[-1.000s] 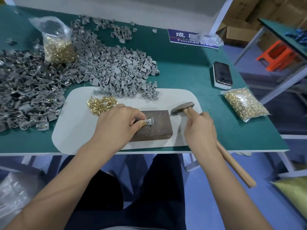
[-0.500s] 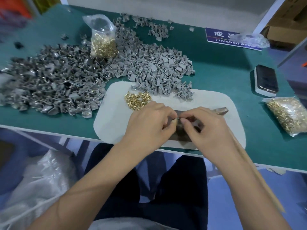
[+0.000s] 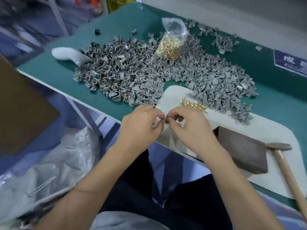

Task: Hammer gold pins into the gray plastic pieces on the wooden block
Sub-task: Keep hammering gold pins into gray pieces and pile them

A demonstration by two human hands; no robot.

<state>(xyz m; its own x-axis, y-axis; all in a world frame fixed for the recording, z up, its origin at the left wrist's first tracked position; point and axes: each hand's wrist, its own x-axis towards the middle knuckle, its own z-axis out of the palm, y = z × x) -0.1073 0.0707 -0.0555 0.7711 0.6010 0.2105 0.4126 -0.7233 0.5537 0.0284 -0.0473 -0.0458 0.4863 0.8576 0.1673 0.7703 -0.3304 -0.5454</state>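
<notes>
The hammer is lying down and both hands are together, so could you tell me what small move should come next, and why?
Probably drop the small piece pinched between the left hand and right hand aside; the wooden block sits bare beside the resting hammer.

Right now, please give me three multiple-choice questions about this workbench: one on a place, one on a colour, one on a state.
1. Where does the hammer lie?
A. to the right of the wooden block
B. on the gray pieces
C. in the left hand

2. What colour is the table top?
A. red
B. green
C. yellow

3. What are both hands doing?
A. resting flat
B. gripping the hammer
C. pinching something small between them

Answers: 1 A, the head lies on the white mat beside the block. 2 B, green shows around the gray pieces. 3 C, the left hand and right hand meet at their fingertips.
</notes>
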